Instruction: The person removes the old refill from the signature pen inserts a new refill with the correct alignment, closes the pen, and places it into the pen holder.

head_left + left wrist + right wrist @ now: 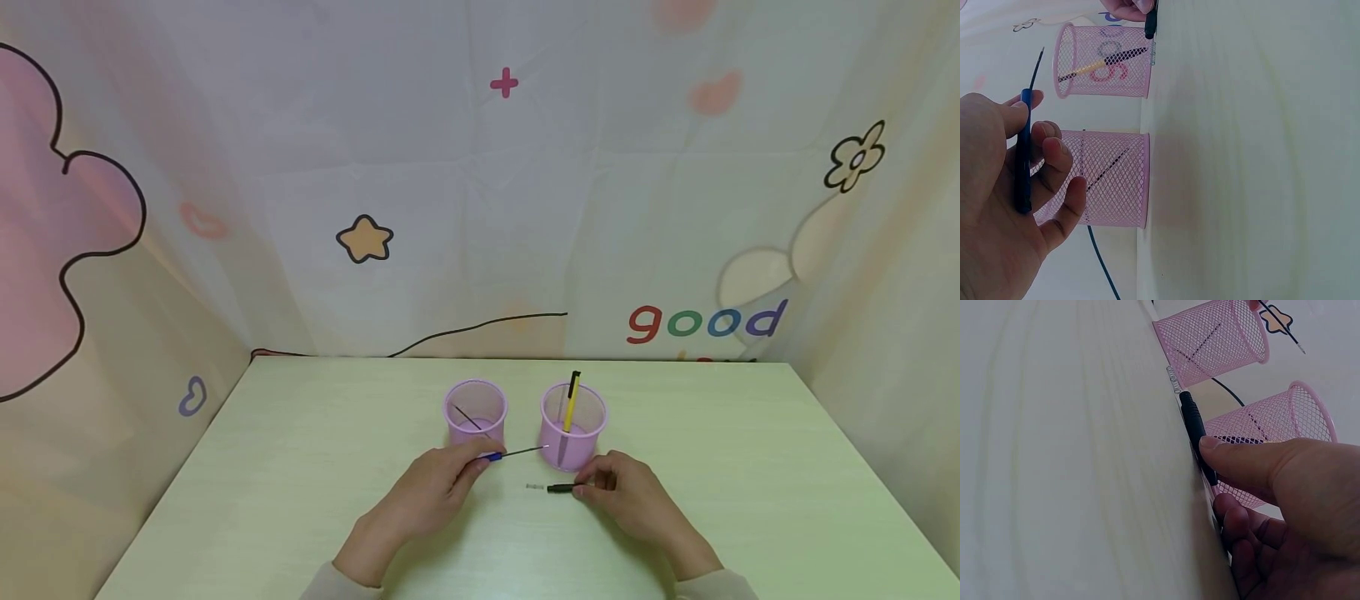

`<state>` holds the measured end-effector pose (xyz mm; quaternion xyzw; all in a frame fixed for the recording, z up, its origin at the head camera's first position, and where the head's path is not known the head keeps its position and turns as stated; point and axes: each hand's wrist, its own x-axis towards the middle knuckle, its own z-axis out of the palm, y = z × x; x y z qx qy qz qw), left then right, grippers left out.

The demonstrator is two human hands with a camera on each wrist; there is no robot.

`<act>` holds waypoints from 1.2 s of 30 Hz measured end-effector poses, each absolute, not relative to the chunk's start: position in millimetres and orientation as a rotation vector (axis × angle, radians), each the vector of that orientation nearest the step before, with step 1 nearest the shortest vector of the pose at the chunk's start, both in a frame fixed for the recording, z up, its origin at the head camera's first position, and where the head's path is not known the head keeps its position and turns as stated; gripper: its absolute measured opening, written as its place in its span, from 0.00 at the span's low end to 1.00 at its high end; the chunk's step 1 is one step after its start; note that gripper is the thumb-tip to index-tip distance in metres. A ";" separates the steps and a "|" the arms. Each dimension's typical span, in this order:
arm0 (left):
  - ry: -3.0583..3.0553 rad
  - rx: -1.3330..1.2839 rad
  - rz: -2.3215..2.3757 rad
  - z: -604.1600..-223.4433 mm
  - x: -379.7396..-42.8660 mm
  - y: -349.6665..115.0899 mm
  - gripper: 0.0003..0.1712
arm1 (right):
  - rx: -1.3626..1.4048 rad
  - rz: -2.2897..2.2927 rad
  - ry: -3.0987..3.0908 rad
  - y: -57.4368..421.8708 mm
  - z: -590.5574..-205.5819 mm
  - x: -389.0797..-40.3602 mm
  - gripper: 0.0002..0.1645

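Observation:
My left hand [423, 492] holds a blue pen barrel [1024, 156] between thumb and fingers, in front of the left cup. From its end sticks a thin dark refill [1037, 67], pointing right with a light tip. My right hand [633, 504] pinches a black ridged pen barrel piece [1193, 422] between thumb and fingers, low at the tabletop before the right cup. A small coil spring [1173, 380] lies on the table just left of the black piece's end.
Two pink mesh cups stand side by side. The left cup [457, 435] contains a thin dark rod [465, 417]. In the right cup [572, 454] leans a yellow pen [572, 404] with a black clip. A printed curtain [450, 183] hangs behind the pale table [247, 500].

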<state>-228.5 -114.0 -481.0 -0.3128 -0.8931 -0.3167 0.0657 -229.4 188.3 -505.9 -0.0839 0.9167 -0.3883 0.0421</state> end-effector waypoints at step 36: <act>-2.696 -0.945 -0.958 -482.9 -229.1 -113.6 0.14 | -0.195 -1.210 2.797 187.3 -505.5 -228.7 0.07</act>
